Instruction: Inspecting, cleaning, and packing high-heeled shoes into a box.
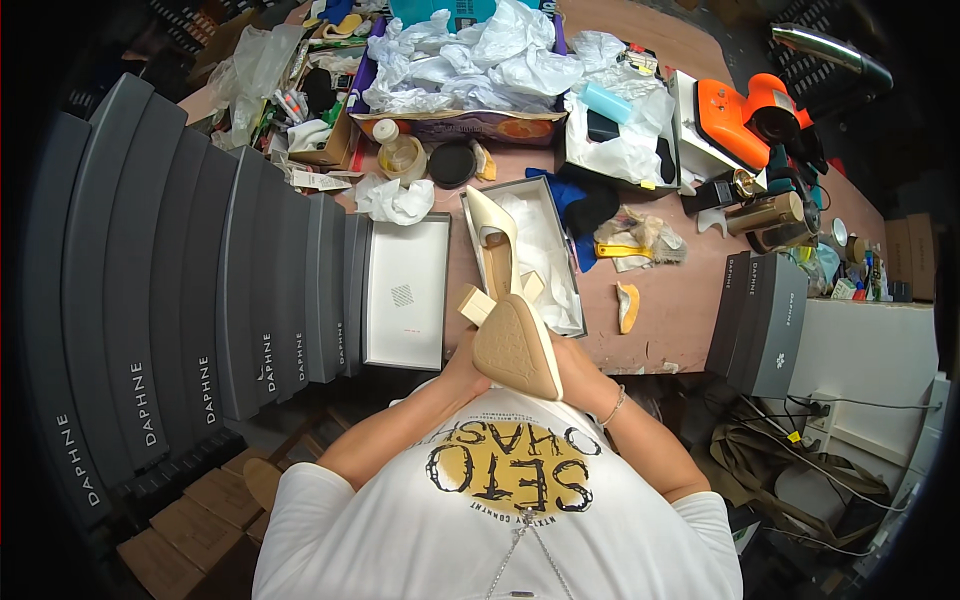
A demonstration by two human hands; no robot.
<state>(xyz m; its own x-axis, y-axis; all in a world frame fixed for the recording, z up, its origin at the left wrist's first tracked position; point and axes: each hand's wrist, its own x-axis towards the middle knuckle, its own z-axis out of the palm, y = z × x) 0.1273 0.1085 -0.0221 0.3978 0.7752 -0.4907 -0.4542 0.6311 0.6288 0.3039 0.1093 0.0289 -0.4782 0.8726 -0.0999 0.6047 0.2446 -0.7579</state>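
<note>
In front of my chest is a pair of cream heeled shoes. The nearer shoe (517, 350) turns its tan patterned sole up toward me. Beyond it the other shoe (492, 225) points its toe away, with its inside partly showing. Block heels (475, 305) stick out between the two. My left hand (466, 368) is closed at the left side of the nearer shoe, and my right hand (582, 372) grips from the right. Most fingers of both hands are hidden behind the shoes. Under the far shoe lies an open grey shoebox (570, 290) with white tissue paper.
A pale box lid (405, 290) lies left of the shoebox. Tall stacked dark grey boxes (190, 290) line the left; more boxes (765, 325) stand right. Behind are a carton of crumpled paper (460, 125), a bottle (400, 155), a yellow-handled brush (630, 250) and an orange device (730, 125).
</note>
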